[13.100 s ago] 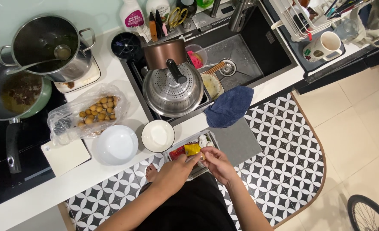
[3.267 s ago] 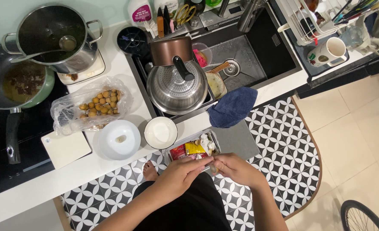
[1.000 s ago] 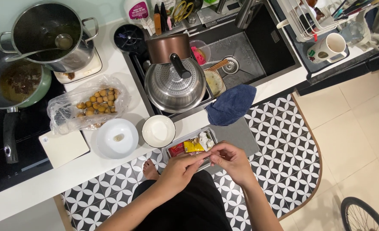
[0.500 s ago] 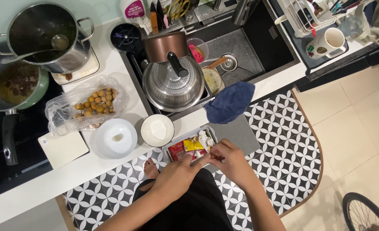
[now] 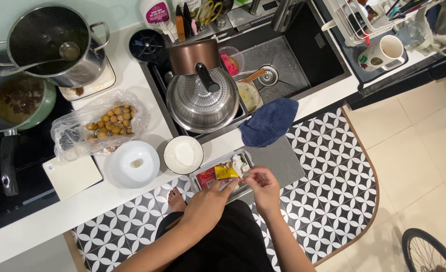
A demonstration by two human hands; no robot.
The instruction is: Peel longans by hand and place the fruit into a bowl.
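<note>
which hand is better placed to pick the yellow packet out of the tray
Probably the left hand: its fingers lie at the tray edge just below the yellow packet. The right hand is farther right, by the white pieces.

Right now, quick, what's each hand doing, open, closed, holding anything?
Left hand: fingers curled at the edge of the clear container; a grip cannot be told.
Right hand: fingertips pinched together over the container; what it holds is too small to tell.
</note>
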